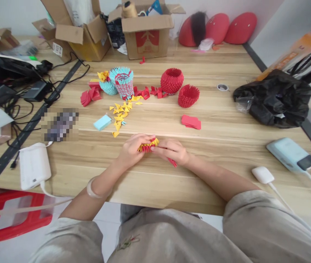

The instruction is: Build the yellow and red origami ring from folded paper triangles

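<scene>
My left hand (133, 149) is closed on the left side of a small red and yellow piece of folded-paper modules (146, 147) just above the table's near part. My right hand (174, 150) is closed too, its fingertips touching the right side of that piece. Out from under its palm sticks a strip of red folded paper (173, 162); how far it runs inside the hand is hidden. Beyond the hands lie loose yellow paper triangles (120, 114), a light-blue paper stack (102, 122) and a stack of red paper slips (190, 122).
Farther back stand a blue and red paper vase (122, 83), a round red paper pot (172, 81) and a smaller red one (188, 96). Cardboard boxes (147, 40) line the wall. A white power bank (34, 166) lies left, a black plastic bag (276, 98) right.
</scene>
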The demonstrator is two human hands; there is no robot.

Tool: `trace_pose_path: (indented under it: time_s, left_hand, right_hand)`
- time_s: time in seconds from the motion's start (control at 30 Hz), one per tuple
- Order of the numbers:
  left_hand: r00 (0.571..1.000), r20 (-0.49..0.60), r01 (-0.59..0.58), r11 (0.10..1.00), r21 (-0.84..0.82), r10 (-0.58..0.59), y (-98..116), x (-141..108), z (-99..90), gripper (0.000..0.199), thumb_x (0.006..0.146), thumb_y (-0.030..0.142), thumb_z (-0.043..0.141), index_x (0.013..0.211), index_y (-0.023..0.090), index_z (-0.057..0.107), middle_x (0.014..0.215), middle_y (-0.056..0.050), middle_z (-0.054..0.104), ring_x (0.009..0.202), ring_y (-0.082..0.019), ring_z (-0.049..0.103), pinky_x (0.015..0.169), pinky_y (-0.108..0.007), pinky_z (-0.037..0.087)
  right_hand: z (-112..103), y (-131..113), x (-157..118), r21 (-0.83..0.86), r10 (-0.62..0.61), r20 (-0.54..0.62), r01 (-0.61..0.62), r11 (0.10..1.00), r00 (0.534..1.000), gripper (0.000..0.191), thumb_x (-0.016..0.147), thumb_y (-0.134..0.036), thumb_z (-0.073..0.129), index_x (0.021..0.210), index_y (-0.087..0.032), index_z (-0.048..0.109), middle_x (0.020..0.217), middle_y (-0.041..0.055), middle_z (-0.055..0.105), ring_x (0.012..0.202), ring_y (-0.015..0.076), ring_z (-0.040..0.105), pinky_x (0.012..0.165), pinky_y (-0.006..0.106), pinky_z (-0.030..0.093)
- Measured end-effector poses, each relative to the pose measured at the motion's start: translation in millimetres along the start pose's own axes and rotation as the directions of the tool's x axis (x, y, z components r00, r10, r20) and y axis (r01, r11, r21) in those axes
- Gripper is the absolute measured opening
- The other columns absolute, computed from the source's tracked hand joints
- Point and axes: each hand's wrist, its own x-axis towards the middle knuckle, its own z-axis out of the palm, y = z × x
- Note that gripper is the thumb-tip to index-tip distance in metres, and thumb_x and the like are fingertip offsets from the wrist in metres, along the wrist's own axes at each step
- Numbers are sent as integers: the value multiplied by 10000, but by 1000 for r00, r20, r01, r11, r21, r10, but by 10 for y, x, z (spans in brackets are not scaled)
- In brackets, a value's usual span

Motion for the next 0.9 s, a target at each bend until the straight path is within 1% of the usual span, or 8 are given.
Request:
trace_pose_path:
  time_s: [0.2,0.33,0.43,0.5,0.6,0.7,0.8,0.9]
  left_hand:
    - [1000,-25,-3,999,-43,1,26,-7,46,47,810,187,589,771,197,564,1065,-98,706,987,-194,647,834,-373,515]
    - [998,-42,36,996,-85,-40,41,2,49,66,810,190,588,746,195,569,1061,-104,706,965,-188,652,824,-363,519]
    - [993,-40,106,990,-94,-110,73,14,58,87,805,229,596,727,195,578,1046,-97,710,959,-190,651,829,-357,514]
    - [977,-34,206,969,-136,-212,103,27,70,67,792,256,616,785,190,604,1027,-91,714,951,-195,654,843,-348,503]
    - [890,12,437,846,-306,-455,135,54,89,254,745,298,671,961,178,611,901,-58,721,827,-182,667,770,-308,511]
    - [765,115,583,606,-541,-634,123,84,102,424,632,327,763,994,159,621,832,-28,698,732,-156,644,700,-275,514]
    - [664,200,639,408,-652,-720,91,107,105,483,541,305,818,962,142,647,848,-31,692,737,-149,629,725,-281,510]
    - [615,210,664,355,-658,-760,74,120,108,466,521,307,832,926,142,673,834,-33,695,748,-151,623,739,-285,502]
  right_hand:
    - [-4,-50,34,-45,18,-16,-19,999,1000,191,861,-346,530,873,-277,708,765,55,666,750,194,602,746,371,489]
    - [36,-2,1,-48,16,-39,-18,999,999,195,863,-332,526,949,-281,694,833,61,657,795,197,591,779,380,477]
    - [67,38,-14,-20,8,-71,-9,1000,997,186,838,-304,568,974,-283,693,886,66,649,826,200,587,777,371,472]
    - [70,28,9,29,26,-128,-23,999,991,165,813,-297,608,946,-281,704,872,64,639,797,189,584,758,355,470]
    - [38,-13,84,132,127,-291,-91,987,948,157,749,-298,688,901,-264,710,776,39,618,743,169,569,755,338,465]
    - [-4,23,152,295,322,-415,-209,933,851,142,693,-318,733,789,-223,687,703,12,602,680,144,551,693,311,461]
    - [-9,164,183,522,512,-354,-289,803,783,221,658,-346,747,727,-191,605,628,-28,573,545,93,493,570,261,423]
    - [19,286,195,684,582,-254,-282,673,772,289,660,-357,738,791,-194,539,628,-52,579,535,78,508,568,240,425]
